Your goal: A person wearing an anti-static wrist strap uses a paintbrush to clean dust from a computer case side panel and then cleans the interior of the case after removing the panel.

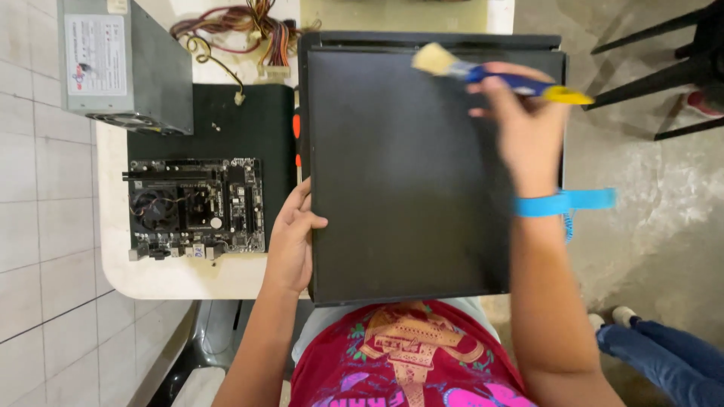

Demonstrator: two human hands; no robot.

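Note:
A black computer case [407, 166] lies flat on the white table [173, 279], its side panel facing up. My left hand [290, 241] grips the case's left edge near the front corner. My right hand [528, 128] is over the case's far right part and holds a paintbrush [483, 73] with a blue and yellow handle; its pale bristles point left above the panel's top edge. A blue wrist strap [558, 202] with a coiled cord circles my right wrist.
A bare motherboard [196, 207] rests on a black mat [256, 128] left of the case. A grey power supply [124, 64] with a bundle of coloured cables [249, 30] stands at the far left. Another person's leg in jeans [664, 358] is at the lower right; dark chair legs [664, 53] are at the upper right.

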